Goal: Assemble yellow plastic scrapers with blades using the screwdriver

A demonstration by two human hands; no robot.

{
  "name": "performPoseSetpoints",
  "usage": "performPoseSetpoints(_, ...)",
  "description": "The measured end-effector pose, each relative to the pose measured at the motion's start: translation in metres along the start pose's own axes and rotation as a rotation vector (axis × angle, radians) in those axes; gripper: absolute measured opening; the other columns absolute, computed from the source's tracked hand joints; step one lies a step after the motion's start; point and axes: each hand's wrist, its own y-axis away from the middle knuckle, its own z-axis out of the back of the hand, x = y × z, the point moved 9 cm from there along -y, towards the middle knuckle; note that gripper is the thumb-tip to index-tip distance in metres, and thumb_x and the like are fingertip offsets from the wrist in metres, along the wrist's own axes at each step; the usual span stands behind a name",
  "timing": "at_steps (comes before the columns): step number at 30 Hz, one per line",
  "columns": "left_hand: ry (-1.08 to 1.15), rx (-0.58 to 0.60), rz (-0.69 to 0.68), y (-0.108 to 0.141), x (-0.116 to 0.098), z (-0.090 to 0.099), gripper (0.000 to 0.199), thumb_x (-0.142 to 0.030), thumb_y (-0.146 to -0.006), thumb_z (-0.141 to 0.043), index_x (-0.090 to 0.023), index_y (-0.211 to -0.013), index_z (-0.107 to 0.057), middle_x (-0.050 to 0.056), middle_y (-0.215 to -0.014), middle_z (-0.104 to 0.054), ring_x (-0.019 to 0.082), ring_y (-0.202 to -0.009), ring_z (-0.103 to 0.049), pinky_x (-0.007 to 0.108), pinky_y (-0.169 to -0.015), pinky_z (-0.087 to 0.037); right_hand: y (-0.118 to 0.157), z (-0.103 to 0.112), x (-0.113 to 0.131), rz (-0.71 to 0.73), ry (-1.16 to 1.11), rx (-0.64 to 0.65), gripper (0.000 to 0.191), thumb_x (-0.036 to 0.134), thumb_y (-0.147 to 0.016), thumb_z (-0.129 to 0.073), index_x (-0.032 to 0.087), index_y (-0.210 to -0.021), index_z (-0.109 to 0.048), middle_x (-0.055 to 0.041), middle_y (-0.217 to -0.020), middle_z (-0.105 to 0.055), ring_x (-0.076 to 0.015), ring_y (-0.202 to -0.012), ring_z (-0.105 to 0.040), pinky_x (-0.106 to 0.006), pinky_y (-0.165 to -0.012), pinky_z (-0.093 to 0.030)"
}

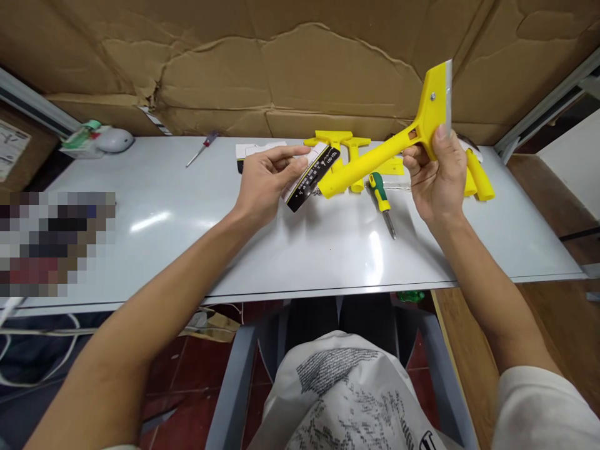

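My right hand [438, 169] grips a yellow scraper [375, 164] near its head, with the blade edge raised to the upper right. The scraper's handle slants down to the left. Between the fingers and thumb of my left hand [267, 181] is a black-and-white printed card [312, 178]. The card meets or overlaps the handle's lower end; whether they touch I cannot tell. Behind the held scraper, several yellow scraper parts [334, 136] lie on the white table [281, 256]. A green-and-yellow screwdriver [380, 197] rests below the handle.
More yellow handles [480, 178] lie right of my right hand. A small screwdriver [202, 148] is at the back left, near a white computer mouse [115, 140]. White card pieces [255, 149] lie behind my left hand. Brown cardboard [281, 69] stands along the back edge.
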Motion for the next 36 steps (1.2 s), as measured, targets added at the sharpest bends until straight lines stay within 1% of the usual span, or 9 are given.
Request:
performPoseSetpoints(3,0.033,-0.015,-0.008,-0.003,-0.001,0.005,0.062,-0.072,-0.08,-0.11,-0.027,-0.117,-0.087,0.001,-0.089,-0.084,0.021,-0.078,-0.08,0.033,-0.066,-0.063,-0.003,0.003,-0.003,0.049,0.005,-0.01,0.058,0.08,-0.088,-0.095,0.033,-0.095,-0.062,0.0014,-0.106,-0.084,-0.0212,-0.099,-0.085,-0.039,-0.092,-0.077)
performPoseSetpoints(8,0.063,-0.037,0.001,-0.009,0.0,0.018,0.066,-0.071,-0.085,-0.107,-0.029,-0.124,-0.073,-0.004,-0.088,-0.081,0.022,-0.09,-0.087,0.032,-0.071,-0.059,-0.005,0.008,-0.003,0.076,0.012,0.03,0.043,0.072,-0.093,-0.093,0.038,-0.105,-0.069,0.0022,-0.113,-0.085,-0.0241,-0.111,-0.082,-0.047,-0.108,-0.071)
performPoseSetpoints(12,0.034,-0.095,0.042,-0.007,0.001,0.026,0.061,-0.07,-0.085,-0.107,-0.033,-0.12,-0.073,-0.001,-0.094,-0.082,0.027,-0.106,-0.088,0.033,-0.066,-0.054,-0.005,0.023,0.007,0.137,-0.074,-0.097,0.042,0.072,-0.097,-0.089,0.035,-0.103,-0.069,0.0017,-0.11,-0.084,-0.0236,-0.107,-0.08,-0.051,-0.117,-0.067)
performPoseSetpoints(15,0.044,-0.081,0.058,-0.004,0.002,0.019,0.063,-0.072,-0.083,-0.107,-0.032,-0.118,-0.072,0.001,-0.097,-0.083,0.031,-0.111,-0.089,0.033,-0.066,-0.057,-0.002,0.02,0.005,0.109,-0.099,-0.107,0.037,0.06,-0.093,-0.097,0.036,-0.096,-0.069,0.0024,-0.111,-0.084,-0.024,-0.108,-0.08,-0.049,-0.118,-0.067)
performPoseSetpoints(23,0.159,-0.014,0.024,0.007,-0.001,-0.009,0.066,-0.062,-0.073,-0.116,-0.03,-0.118,-0.079,-0.002,-0.088,-0.071,0.015,-0.076,-0.067,0.029,-0.069,-0.062,0.012,-0.003,-0.003,0.143,-0.044,-0.024,0.054,0.073,-0.099,-0.088,0.031,-0.094,-0.055,-0.0006,-0.113,-0.082,-0.0244,-0.112,-0.087,-0.046,-0.107,-0.075)
performPoseSetpoints(28,0.121,-0.039,-0.047,0.008,-0.001,-0.003,0.066,-0.055,-0.073,-0.117,-0.036,-0.123,-0.079,0.002,-0.107,-0.073,0.021,-0.101,-0.075,0.032,-0.079,-0.069,0.015,-0.007,-0.008,0.089,-0.087,-0.034,0.054,0.058,-0.095,-0.096,0.03,-0.093,-0.05,0.0029,-0.103,-0.083,-0.0209,-0.105,-0.089,-0.039,-0.103,-0.078)
performPoseSetpoints(31,0.123,-0.014,-0.059,0.004,0.006,-0.001,0.081,-0.052,-0.068,-0.12,-0.039,-0.136,-0.077,0.004,-0.129,-0.076,0.027,-0.121,-0.078,0.038,-0.092,-0.074,0.016,-0.011,-0.01,0.053,-0.11,-0.01,0.053,0.054,-0.093,-0.099,0.03,-0.094,-0.052,0.0053,-0.103,-0.085,-0.0183,-0.102,-0.09,-0.036,-0.103,-0.079)
performPoseSetpoints(33,0.117,0.015,-0.059,0.002,0.01,-0.001,0.091,-0.054,-0.066,-0.121,-0.037,-0.143,-0.075,0.007,-0.139,-0.078,0.029,-0.124,-0.079,0.041,-0.098,-0.075,0.016,-0.014,-0.012,0.017,-0.127,0.014,0.055,0.051,-0.09,-0.102,0.029,-0.093,-0.052,0.0062,-0.102,-0.086,-0.0169,-0.101,-0.091,-0.033,-0.101,-0.079)
performPoseSetpoints(36,0.041,0.073,-0.092,0.004,0.006,-0.006,0.099,-0.055,-0.064,-0.121,-0.034,-0.149,-0.075,0.007,-0.133,-0.084,0.03,-0.121,-0.082,0.046,-0.105,-0.074,0.015,-0.017,-0.016,-0.048,-0.128,0.063,0.063,0.052,-0.085,-0.107,0.029,-0.089,-0.048,0.007,-0.095,-0.086,-0.0165,-0.095,-0.091,-0.03,-0.095,-0.08)
